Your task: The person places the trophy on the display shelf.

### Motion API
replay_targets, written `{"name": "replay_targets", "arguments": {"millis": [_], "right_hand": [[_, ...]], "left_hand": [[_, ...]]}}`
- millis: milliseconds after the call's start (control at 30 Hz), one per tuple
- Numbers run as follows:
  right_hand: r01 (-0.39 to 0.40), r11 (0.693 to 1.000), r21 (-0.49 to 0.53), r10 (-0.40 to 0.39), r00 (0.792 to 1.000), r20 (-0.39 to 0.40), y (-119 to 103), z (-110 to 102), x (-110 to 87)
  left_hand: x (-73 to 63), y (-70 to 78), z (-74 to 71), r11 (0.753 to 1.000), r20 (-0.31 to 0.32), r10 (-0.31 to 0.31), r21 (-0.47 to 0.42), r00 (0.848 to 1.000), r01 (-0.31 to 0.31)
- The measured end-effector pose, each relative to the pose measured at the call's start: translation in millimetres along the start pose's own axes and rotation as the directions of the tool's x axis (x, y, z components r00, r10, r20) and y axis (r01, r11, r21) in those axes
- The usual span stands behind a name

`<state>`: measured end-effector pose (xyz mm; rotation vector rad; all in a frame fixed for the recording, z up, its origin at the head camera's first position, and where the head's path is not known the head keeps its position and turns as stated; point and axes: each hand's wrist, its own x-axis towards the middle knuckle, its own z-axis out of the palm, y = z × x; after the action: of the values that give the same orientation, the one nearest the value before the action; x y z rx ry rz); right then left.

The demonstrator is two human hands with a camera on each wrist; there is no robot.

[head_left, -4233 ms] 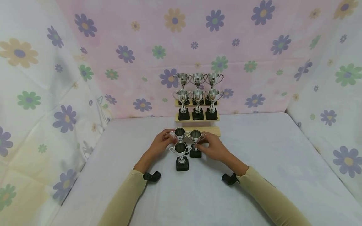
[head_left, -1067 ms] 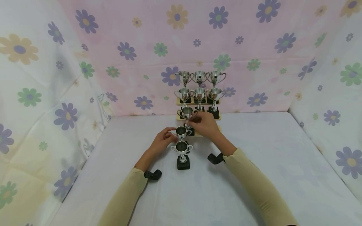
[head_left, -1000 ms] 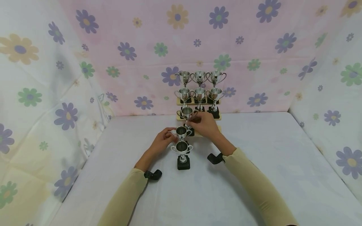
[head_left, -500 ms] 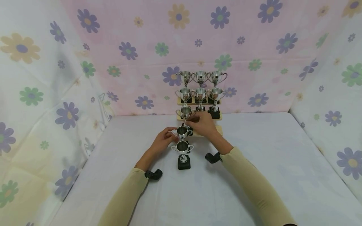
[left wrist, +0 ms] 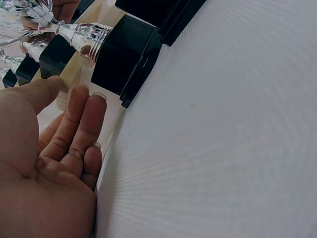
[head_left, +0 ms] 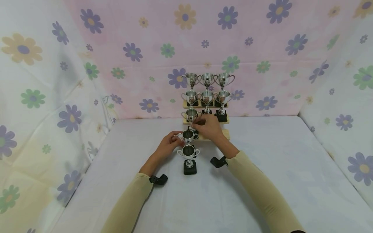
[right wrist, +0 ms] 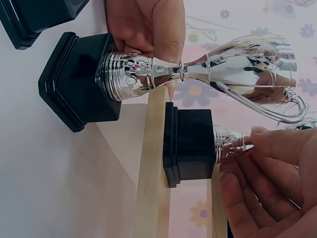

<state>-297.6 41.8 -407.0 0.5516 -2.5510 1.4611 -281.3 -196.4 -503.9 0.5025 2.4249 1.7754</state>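
Note:
My right hand [head_left: 209,127] pinches the stem of a small silver trophy [head_left: 191,115] with two handles and a black base. In the right wrist view that black base [right wrist: 193,144] is upright at the left end of the lowest wooden step [head_left: 225,134]. My left hand [head_left: 167,145] is beside a second trophy [head_left: 187,136] standing on the table; its fingers [left wrist: 88,124] are loosely extended and not closed round it. A third trophy [head_left: 190,167] stands nearest me, in front of the second and touched by neither hand.
Behind my right hand, the two upper wooden steps carry several matching trophies [head_left: 223,97] in rows. A white cloth covers the table [head_left: 276,181]. Flowered fabric walls [head_left: 131,19] enclose the back and both sides.
Over about four seconds, my right hand has carried its trophy from the table forward and left to the lowest step. It then shifted slightly left. My left hand has stayed nearly still.

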Motion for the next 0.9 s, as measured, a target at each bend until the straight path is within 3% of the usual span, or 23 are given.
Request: {"name": "replay_targets", "arguments": {"millis": [900], "right_hand": [[0.016,0.992,0.125,-0.012,0.999,-0.034,4.7,-6.3,-15.0]], "left_hand": [[-2.2,3.1,-0.3,1.0,0.002,-0.004,-0.003,1.0,0.004]]}}
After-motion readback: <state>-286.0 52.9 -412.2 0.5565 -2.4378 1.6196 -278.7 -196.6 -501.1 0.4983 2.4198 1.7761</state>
